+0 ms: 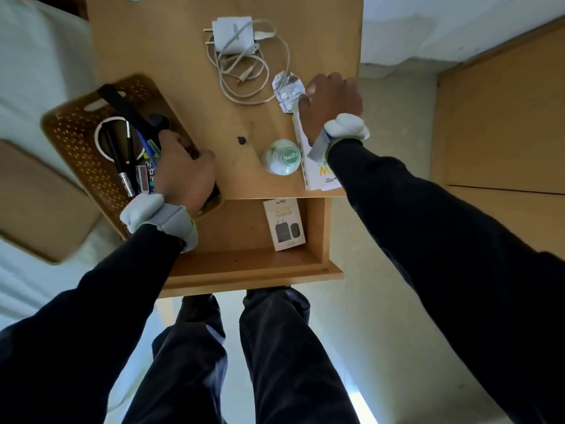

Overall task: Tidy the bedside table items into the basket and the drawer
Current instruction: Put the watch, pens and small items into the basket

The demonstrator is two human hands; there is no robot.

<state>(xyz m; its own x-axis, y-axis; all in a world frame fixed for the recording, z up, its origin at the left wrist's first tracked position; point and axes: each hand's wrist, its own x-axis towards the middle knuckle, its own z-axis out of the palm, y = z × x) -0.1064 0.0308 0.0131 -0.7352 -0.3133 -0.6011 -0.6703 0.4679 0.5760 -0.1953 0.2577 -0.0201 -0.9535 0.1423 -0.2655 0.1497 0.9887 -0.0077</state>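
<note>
Open drawer point(244, 267) under table edge point(275, 195)

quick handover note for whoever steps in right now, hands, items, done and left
Left hand grips the near rim of the basket, which overhangs the table's left edge.
Right hand rests on the white box at the right edge, beside the pill strip; grip unclear.
Done: pens and small bits in the basket; one adapter box in the open drawer.
Left on the table: charger with cable, pill strip, Swift bottle, white box.
</note>
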